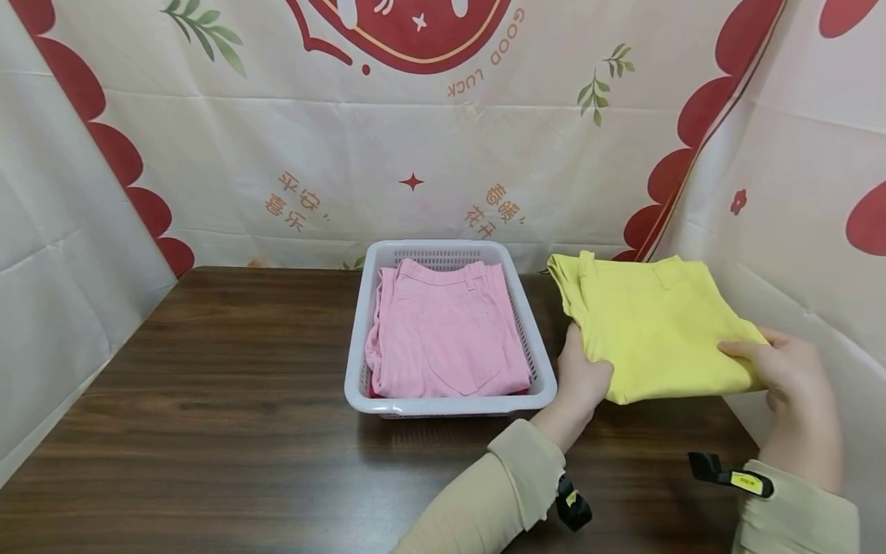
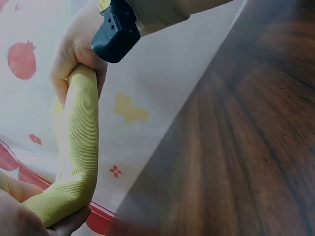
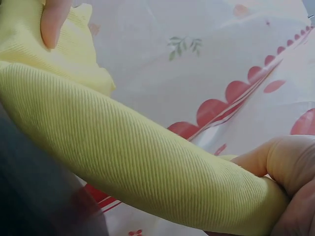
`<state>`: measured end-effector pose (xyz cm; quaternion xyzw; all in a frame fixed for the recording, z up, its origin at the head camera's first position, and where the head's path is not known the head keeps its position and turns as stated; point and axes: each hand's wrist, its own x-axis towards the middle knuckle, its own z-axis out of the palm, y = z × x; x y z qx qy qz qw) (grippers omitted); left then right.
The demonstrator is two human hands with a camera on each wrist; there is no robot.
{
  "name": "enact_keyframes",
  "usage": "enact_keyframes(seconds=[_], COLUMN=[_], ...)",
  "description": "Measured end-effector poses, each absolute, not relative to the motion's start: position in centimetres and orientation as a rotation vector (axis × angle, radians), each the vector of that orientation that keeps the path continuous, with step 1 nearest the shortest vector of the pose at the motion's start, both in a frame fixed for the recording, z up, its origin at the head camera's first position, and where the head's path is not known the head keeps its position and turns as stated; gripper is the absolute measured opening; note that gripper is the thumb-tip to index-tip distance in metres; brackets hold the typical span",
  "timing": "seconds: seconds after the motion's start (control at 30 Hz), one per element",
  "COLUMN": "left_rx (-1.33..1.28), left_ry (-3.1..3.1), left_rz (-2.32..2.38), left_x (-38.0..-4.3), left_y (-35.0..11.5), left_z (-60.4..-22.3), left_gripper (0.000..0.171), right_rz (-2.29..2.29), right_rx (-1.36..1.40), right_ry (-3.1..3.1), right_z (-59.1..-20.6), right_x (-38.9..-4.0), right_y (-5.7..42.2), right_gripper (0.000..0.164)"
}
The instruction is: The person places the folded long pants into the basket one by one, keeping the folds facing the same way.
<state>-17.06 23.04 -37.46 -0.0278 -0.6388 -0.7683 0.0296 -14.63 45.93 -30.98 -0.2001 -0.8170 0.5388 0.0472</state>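
Folded yellow trousers (image 1: 657,327) are held up off the table, to the right of the basket. My left hand (image 1: 581,373) grips their left edge, with the thumb on top. At the right edge my right hand (image 1: 796,377) pinches the fold, thumb above and the other fingers beneath. In the left wrist view the ribbed yellow cloth (image 2: 82,132) runs between both hands. The right wrist view shows the folded edge (image 3: 123,152) close up, sagging a little in the middle. Folded pink trousers (image 1: 453,331) lie in the white plastic basket (image 1: 356,369).
A little red cloth (image 1: 519,392) shows under the pink trousers. The basket stands on a dark wooden table (image 1: 208,400), near its back edge. Printed white curtains (image 1: 415,146) hang behind the table and at both sides.
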Motion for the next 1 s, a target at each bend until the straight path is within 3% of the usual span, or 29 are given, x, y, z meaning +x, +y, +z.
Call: enact_keyframes(seconds=[0.47,1.0], left_rx=[-0.065,-0.051], left_ry=[-1.985,-1.877], left_rz=[-2.428,-2.505], left_x=[-16.8,-17.5], left_y=[22.2,20.3], left_z=[-35.0,-33.3], left_gripper=[0.084,0.079], right_rz=[1.707,1.850], right_rx=[-0.647,-0.578], right_ry=[-2.297,-2.124], right_z=[-29.8,-29.0], right_x=[-13.7,-13.9], right_y=[45.0,43.4], right_gripper=[0.035,0.031])
